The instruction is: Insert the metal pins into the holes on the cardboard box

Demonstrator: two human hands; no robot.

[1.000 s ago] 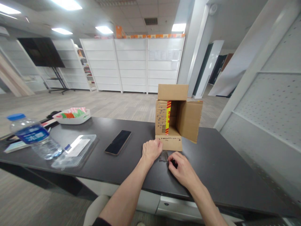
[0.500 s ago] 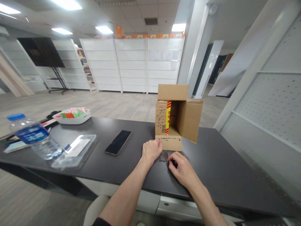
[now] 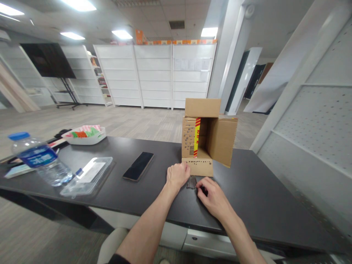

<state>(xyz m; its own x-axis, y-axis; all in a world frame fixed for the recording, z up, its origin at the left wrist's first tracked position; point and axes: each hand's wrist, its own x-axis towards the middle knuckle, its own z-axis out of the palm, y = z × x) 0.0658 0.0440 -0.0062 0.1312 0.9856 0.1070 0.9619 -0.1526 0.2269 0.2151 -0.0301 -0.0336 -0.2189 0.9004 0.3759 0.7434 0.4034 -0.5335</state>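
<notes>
An open cardboard box (image 3: 224, 141) stands on the dark desk with its flaps spread. Its lower flap (image 3: 202, 169) points toward me and carries a row of dark holes or dots. At that flap's left edge, my left hand (image 3: 178, 174) rests with its fingers curled in; what they grip, if anything, is hidden. A small bundle of thin metal screws or nails (image 3: 191, 182) lies side by side between my hands. My right hand (image 3: 213, 196) is closed beside them, its thumb and fingertips pinched at the bundle's right end; I cannot make out what is in the pinch.
To the left lie a black phone (image 3: 138, 166) and a clear flat plastic case (image 3: 89, 176). A water bottle (image 3: 41, 159) with a blue cap stands further left, near a white basket (image 3: 95, 138) of colourful items. The desk's (image 3: 255, 194) front edge runs under my forearms.
</notes>
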